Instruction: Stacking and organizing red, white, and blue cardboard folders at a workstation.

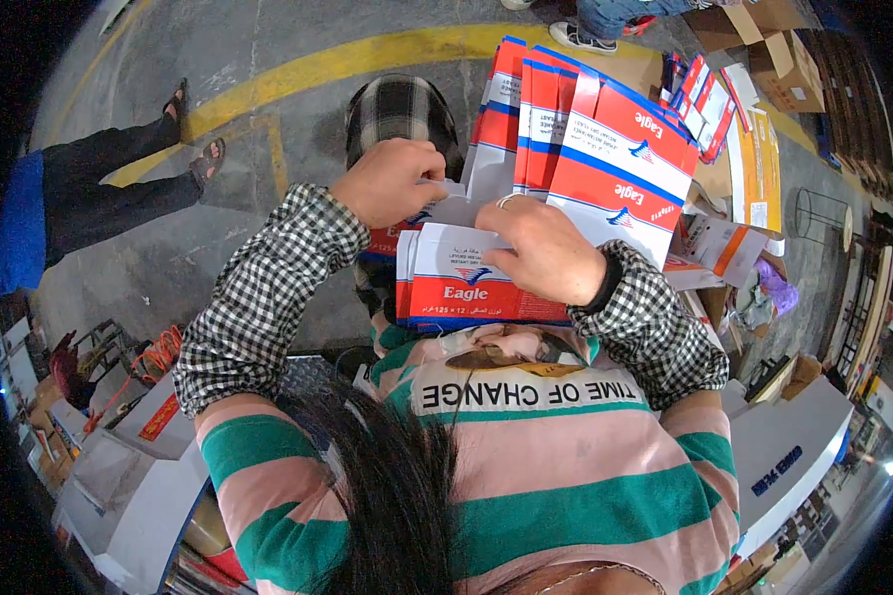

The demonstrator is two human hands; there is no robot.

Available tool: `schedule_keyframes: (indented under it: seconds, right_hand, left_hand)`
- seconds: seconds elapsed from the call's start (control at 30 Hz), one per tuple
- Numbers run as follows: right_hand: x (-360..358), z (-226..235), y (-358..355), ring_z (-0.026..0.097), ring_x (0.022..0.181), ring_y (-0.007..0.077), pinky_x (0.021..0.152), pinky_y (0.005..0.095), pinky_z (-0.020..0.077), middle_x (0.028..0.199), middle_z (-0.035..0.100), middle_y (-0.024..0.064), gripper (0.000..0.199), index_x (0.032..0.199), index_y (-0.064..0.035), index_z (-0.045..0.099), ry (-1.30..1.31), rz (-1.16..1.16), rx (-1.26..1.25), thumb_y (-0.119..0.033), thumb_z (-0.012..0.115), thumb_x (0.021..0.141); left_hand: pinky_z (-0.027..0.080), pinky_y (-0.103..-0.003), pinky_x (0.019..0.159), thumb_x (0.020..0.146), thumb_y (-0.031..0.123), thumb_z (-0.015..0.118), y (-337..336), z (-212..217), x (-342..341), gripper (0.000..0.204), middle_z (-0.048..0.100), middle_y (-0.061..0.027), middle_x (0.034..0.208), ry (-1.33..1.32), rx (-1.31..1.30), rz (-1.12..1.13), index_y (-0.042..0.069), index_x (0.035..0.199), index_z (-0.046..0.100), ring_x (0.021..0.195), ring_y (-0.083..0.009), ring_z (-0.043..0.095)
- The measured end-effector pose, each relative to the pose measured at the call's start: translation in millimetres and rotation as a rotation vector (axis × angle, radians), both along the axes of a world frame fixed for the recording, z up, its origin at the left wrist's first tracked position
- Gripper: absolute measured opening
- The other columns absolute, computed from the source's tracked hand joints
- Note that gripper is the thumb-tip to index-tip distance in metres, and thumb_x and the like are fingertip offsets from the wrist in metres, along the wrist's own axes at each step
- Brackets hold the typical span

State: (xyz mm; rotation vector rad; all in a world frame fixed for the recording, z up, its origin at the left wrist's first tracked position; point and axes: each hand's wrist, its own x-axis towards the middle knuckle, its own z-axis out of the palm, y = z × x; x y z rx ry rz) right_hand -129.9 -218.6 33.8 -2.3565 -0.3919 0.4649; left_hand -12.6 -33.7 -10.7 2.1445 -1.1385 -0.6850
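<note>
On my lap stand a few folded-flat red, white and blue cartons (466, 278), their faces turned up. My right hand (546, 248), with a ring on one finger, is closed over their upper edge, thumb bent against the front. Just beyond, my left hand (392, 183) pinches the white edge of another red and white carton (445, 210), whose lower part is partly covered by the front ones. Fanned out past my right hand lies a stack of matching flat cartons (615, 149), reaching toward the upper right. Checked sleeve covers reach up both forearms.
Another person's legs in dark trousers and sandals (139, 164) extend in from the left. A shoe (582, 40) of someone else is at the top. Brown cardboard boxes (789, 74) stand upper right, near a purple bag (776, 288). An orange cable (159, 357) lies left.
</note>
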Motion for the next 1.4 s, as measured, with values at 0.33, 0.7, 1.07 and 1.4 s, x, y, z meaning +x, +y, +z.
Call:
schedule_keyframes:
  seconds: [0.33,0.7,1.07,1.4]
  right_hand:
    - [-5,-5,1,0.054,0.089,0.0346,0.072,0.0428,0.0448,0.1,0.053,0.0182,0.022,0.088,0.0003,0.053,-0.178,-0.072,0.105,-0.004,0.059,0.067]
    - [0,2,-1,0.052,0.083,0.0336,0.069,0.0411,0.0437,0.084,0.051,0.0137,0.023,0.09,-0.0026,0.052,-0.084,0.025,0.054,-0.007,0.061,0.07]
    - [1,0,0,0.054,0.084,0.0337,0.071,0.0423,0.0452,0.085,0.053,0.0163,0.022,0.087,-0.0009,0.051,-0.07,0.031,0.028,-0.005,0.059,0.067]
    - [3,1,0,0.054,0.085,0.0338,0.073,0.0421,0.045,0.086,0.053,0.0163,0.023,0.089,-0.0003,0.052,-0.057,0.035,0.033,-0.005,0.058,0.068]
  left_hand:
    - [0.043,-0.039,0.059,0.077,0.015,0.056,-7,14,1,0.018,0.058,-0.0147,0.067,-0.014,-0.104,-0.067,-0.003,0.077,0.059,0.063,-0.0304,0.055]
    - [0.042,-0.034,0.07,0.067,0.02,0.067,17,-13,5,0.028,0.055,-0.0106,0.081,-0.303,0.048,-0.09,0.002,0.087,0.059,0.08,-0.0249,0.051]
    - [0.042,-0.038,0.067,0.07,0.018,0.063,15,-24,16,0.019,0.053,-0.0114,0.075,0.026,0.022,-0.033,0.003,0.078,0.056,0.079,-0.0285,0.052]
    - [0.043,-0.039,0.071,0.071,0.02,0.064,10,-16,10,0.02,0.054,-0.0118,0.078,-0.116,-0.041,-0.055,0.004,0.079,0.057,0.082,-0.0303,0.052]
